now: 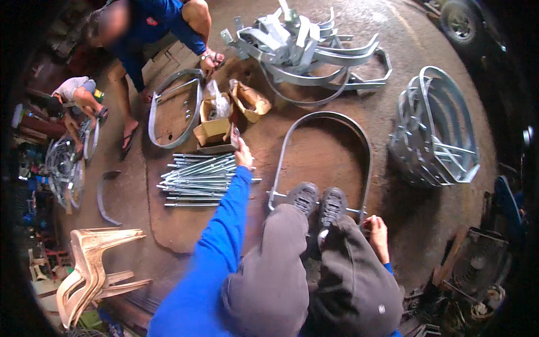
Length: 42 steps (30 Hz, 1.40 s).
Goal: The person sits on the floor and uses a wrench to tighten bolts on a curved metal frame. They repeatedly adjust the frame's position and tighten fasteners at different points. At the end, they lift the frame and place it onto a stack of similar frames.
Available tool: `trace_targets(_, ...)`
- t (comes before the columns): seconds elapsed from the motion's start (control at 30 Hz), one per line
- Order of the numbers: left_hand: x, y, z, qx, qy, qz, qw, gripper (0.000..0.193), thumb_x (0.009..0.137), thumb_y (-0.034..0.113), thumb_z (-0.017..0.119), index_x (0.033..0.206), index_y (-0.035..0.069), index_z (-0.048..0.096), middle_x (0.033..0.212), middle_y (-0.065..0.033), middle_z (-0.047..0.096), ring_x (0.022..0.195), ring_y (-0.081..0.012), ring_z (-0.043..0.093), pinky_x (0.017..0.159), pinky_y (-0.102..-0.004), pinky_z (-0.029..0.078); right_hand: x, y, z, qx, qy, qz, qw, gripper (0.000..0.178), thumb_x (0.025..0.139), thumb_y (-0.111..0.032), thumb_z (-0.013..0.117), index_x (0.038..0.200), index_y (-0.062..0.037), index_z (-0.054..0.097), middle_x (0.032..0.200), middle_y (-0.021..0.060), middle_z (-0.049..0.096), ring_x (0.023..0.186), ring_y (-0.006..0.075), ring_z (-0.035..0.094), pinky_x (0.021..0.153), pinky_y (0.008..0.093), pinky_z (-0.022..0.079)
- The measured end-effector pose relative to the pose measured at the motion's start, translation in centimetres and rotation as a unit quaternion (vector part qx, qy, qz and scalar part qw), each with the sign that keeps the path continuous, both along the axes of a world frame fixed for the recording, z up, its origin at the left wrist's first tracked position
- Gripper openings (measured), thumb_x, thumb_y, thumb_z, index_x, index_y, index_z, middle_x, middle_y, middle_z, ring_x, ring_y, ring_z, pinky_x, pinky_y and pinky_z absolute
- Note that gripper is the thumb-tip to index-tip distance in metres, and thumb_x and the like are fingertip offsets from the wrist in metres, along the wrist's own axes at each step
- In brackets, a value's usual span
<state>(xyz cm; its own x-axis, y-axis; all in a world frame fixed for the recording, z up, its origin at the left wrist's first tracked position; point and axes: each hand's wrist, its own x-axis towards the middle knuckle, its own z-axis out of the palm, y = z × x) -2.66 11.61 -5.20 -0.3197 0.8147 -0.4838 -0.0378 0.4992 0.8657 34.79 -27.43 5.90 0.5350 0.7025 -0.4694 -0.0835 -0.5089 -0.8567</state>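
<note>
My left hand [243,154] reaches past the rods to a cardboard box [214,133], its fingers closed at the box's near right edge. A clear plastic bag [218,104] pokes out of the box. Several threaded metal rods [196,181] lie in a pile under my left forearm. Before my shoes rests a U-shaped metal strap [328,114] with a rod [352,210] across its open end, partly hidden by the shoes. At its right end my right hand [379,235] is closed, fingertips together; what they hold is too small to make out.
A second open box [249,101] stands beside the first. Galvanized brackets [303,48] are heaped at the back; assembled straps [435,129] stack at right. A co-worker [163,28] bends over another strap [175,109]. Stacked plastic chairs [90,269] lie at left. Another person [78,92] crouches farther off.
</note>
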Motion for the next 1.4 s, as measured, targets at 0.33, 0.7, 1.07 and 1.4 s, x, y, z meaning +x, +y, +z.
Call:
trace_targets(0.33, -6.4, 4.1, 7.1, 0.06, -0.115, -0.202, 0.971, 0.033, 0.097, 0.036, 0.048, 0.096, 0.008, 0.066, 0.05, 0.0033, 0.039, 0.035, -0.0097, 0.034, 0.033, -0.0305, 0.033, -5.2, -17.8, 0.5, -0.08, -0.024, -0.017, 0.996, 0.02, 0.09, -0.023, 0.059, 0.092, -0.0031, 0.06, 0.08, 0.0047, 0.063, 0.078, 0.0168, 0.06, 0.07, 0.0312, 0.047)
trace_targets(0.7, -1.2, 5.8, 18.2, 0.098, -0.014, -0.26, 0.96, 0.031, 0.098, 0.035, 0.046, 0.108, 0.008, 0.058, 0.066, -0.0011, 0.05, 0.052, -0.0138, 0.053, 0.045, -0.033, 0.051, -4.2, -18.6, 4.1, -0.126, -0.054, -0.083, 0.987, 0.02, 0.089, -0.022, 0.06, 0.097, -0.0032, 0.062, 0.084, 0.0071, 0.065, 0.081, 0.0177, 0.061, 0.071, 0.0343, 0.048)
trace_targets(1.07, 4.0, 1.7, 5.5, 0.073, 0.557, -0.347, 0.751, 0.077, 0.083, 0.035, 0.063, 0.138, -0.006, 0.027, 0.119, -0.0263, 0.053, 0.111, -0.0398, 0.051, 0.097, -0.0482, 0.039, -0.7, 3.4, -2.8, 0.023, -0.415, 0.387, 0.823, 0.049, 0.071, -0.025, 0.067, 0.114, -0.0071, 0.054, 0.107, 0.0178, 0.056, 0.1, 0.0394, 0.052, 0.085, 0.0439, 0.044)
trace_targets(1.4, -0.8, -3.0, 2.5, -0.024, 0.3, -0.655, 0.693, 0.072, 0.077, 0.044, 0.069, 0.131, 0.005, 0.042, 0.109, -0.0202, 0.063, 0.103, -0.0358, 0.06, 0.09, -0.0427, 0.046, -5.1, 10.2, -8.9, -0.005, -0.422, 0.48, 0.769, 0.035, 0.079, -0.035, 0.062, 0.1, -0.0076, 0.061, 0.093, 0.0152, 0.061, 0.091, 0.034, 0.06, 0.077, 0.0452, 0.049)
